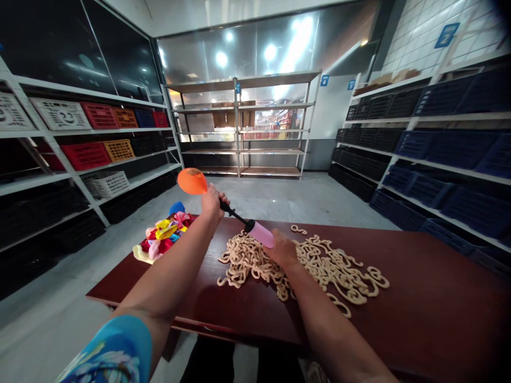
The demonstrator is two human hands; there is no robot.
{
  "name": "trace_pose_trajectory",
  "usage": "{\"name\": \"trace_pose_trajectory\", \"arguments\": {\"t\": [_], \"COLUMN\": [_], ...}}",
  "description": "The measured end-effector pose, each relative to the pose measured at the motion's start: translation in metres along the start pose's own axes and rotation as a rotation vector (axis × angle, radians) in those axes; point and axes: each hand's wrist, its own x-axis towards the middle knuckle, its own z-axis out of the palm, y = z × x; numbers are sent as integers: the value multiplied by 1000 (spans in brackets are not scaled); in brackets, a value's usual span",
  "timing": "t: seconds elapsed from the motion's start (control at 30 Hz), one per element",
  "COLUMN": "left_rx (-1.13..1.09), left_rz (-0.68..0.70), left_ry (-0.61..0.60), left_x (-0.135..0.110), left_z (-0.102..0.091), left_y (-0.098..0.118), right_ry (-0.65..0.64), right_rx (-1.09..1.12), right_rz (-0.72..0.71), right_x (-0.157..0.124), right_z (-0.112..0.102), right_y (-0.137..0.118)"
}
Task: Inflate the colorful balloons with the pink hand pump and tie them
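Note:
My left hand (213, 202) is closed at the neck of a partly inflated orange balloon (192, 181) and round the black end of a hand balloon pump. The fingers cover the place where balloon and pump meet. The pump's pink barrel (261, 234) is in my right hand (282, 249), its fingers wrapped round the lower part. Between the hands a thin black rod shows, drawn out of the barrel. Both hands are above the table, and my right hand is over a heap of beige, rope-like curled pieces (251, 260).
A pile of colourful deflated balloons (165, 231) lies at the left of the dark red table (423, 287). One curled beige piece (298, 230) sits apart near the far edge. Shelves with crates (88, 154) stand left and right; a metal rack (239, 127) is behind.

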Motion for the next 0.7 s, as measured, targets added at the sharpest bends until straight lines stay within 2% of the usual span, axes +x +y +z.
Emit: {"name": "trace_pose_trajectory", "arguments": {"t": [0.13,0.27,0.4,0.6,0.7], "left_rx": [4,2,19,-5,-24], "left_rz": [-27,-49,-31,76,99], "left_ry": [-29,-19,4,18,4], "left_x": [-26,-42,-29,9,15], "left_z": [8,17,17,7,2], "left_y": [-35,-46,-23,43,56], "right_ry": [10,30,51,79,67], "right_rx": [4,-5,8,53,53], "right_rz": [-9,-5,-4,1,14], "right_x": [-3,-3,-1,4,5], "right_z": [0,-1,-3,-2,1], "right_y": [-2,-1,2,10,12]}}
